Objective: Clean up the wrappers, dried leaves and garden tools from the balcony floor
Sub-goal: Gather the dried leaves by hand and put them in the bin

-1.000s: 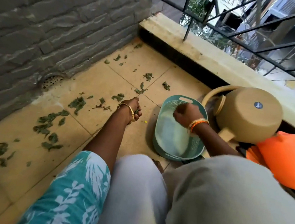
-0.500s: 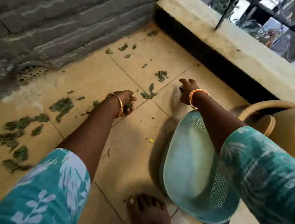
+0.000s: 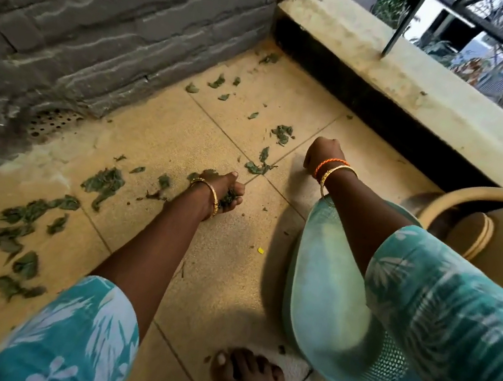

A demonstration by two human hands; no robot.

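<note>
While the left hand [image 3: 222,194] grips a bunch of leaves, the right hand [image 3: 324,155] is curled, maybe empty. The next leaf clump [image 3: 258,164] lies between both hands, a bit nearer the right.

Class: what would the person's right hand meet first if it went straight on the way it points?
Probably the small clump of dried green leaves just beyond the right hand; depth is uncertain.

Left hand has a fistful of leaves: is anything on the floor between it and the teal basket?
Nothing visible blocks it. The left hand holds dried leaves, and only bare tile with a tiny yellow scrap lies between it and the teal basket. The right forearm crosses above the basket's far end.
</note>
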